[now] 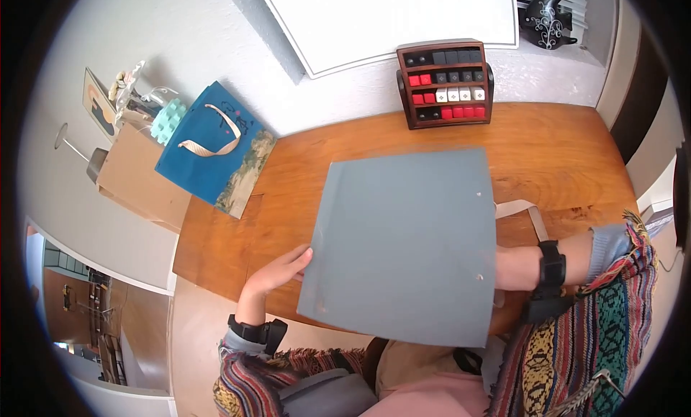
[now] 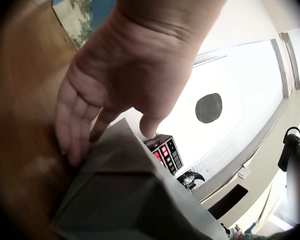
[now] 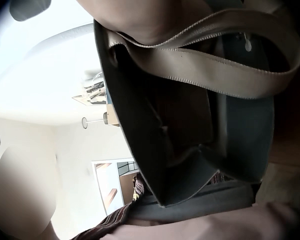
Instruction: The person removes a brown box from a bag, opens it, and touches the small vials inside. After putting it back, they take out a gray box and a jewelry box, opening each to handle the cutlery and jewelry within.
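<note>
A grey-blue paper bag (image 1: 403, 244) lies on its side over the table's front, its bottom at left and mouth at right. My left hand (image 1: 277, 273) is at the bag's bottom edge, thumb over the near face. In the left wrist view, that hand's fingers (image 2: 75, 135) are nearly straight, beside the bag's corner (image 2: 120, 150). My right hand (image 1: 517, 268) reaches to the mouth, its fingers hidden by the bag. The right wrist view shows the dark inside (image 3: 185, 115) and a beige ribbon handle (image 3: 230, 75) beside the hand (image 3: 140, 20); I cannot tell what its fingers hold.
On the wooden table (image 1: 561, 165), a brown wooden rack (image 1: 446, 86) with red, black and white blocks stands at the back. A blue paper bag (image 1: 209, 147) is at the left, near a cardboard box (image 1: 137, 176). A black fish ornament (image 1: 551, 20) is on the sill.
</note>
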The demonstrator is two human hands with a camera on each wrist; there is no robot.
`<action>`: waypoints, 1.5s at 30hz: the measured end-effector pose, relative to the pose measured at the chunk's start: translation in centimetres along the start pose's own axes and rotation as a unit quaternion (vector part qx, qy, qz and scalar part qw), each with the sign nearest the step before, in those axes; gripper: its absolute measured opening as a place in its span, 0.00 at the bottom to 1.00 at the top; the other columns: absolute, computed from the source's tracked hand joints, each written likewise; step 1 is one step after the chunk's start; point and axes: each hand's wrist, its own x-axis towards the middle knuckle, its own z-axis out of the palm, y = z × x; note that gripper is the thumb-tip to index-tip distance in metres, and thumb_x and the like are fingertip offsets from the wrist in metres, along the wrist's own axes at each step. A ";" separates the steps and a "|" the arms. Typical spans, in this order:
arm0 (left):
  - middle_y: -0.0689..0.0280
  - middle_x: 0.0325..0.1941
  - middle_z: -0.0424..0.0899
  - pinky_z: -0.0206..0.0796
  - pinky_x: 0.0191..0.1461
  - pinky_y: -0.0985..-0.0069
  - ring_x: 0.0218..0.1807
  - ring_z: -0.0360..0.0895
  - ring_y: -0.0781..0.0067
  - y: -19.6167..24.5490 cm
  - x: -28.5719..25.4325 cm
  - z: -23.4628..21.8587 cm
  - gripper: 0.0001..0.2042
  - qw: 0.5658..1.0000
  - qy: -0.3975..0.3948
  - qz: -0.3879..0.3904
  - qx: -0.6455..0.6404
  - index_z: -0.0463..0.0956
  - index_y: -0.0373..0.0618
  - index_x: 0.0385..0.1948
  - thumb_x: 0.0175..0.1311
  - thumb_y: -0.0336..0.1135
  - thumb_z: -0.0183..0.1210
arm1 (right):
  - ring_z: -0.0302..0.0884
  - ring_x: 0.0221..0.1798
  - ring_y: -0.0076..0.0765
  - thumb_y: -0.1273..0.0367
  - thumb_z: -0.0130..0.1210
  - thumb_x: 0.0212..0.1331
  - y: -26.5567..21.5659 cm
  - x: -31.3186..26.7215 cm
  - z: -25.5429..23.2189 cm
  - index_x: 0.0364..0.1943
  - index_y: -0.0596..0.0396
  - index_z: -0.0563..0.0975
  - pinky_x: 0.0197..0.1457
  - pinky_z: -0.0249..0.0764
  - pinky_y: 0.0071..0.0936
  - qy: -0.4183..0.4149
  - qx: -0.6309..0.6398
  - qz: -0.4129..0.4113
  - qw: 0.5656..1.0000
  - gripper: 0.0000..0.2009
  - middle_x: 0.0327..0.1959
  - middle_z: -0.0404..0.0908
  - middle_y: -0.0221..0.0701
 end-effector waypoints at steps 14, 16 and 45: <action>0.57 0.69 0.68 0.63 0.65 0.72 0.67 0.67 0.69 2.4 -0.1 3.7 0.41 0.971 0.004 -0.043 -0.235 0.59 0.40 0.69 0.67 0.67 0.47 | 0.73 0.54 0.30 0.52 0.48 0.69 1.3 -1.9 -1.6 0.56 0.52 0.71 0.52 0.74 0.30 0.023 0.003 -0.014 1.000 0.22 0.53 0.75 0.32; 0.56 0.68 0.69 0.62 0.66 0.72 0.67 0.67 0.68 2.5 -0.3 3.8 0.40 0.958 0.016 -0.032 -0.286 0.62 0.39 0.68 0.67 0.66 0.49 | 0.73 0.54 0.29 0.52 0.48 0.69 1.6 -2.1 -1.0 0.56 0.53 0.71 0.52 0.74 0.30 0.022 -0.004 -0.012 1.000 0.22 0.53 0.75 0.32; 0.59 0.59 0.76 0.71 0.58 0.71 0.57 0.77 0.66 1.2 -5.5 0.4 0.30 0.806 0.305 0.207 -0.463 0.67 0.41 0.63 0.70 0.58 0.50 | 0.69 0.64 0.37 0.49 0.58 0.58 0.5 -4.4 -8.7 0.63 0.51 0.68 0.66 0.62 0.39 0.112 0.037 -0.065 0.991 0.32 0.62 0.73 0.32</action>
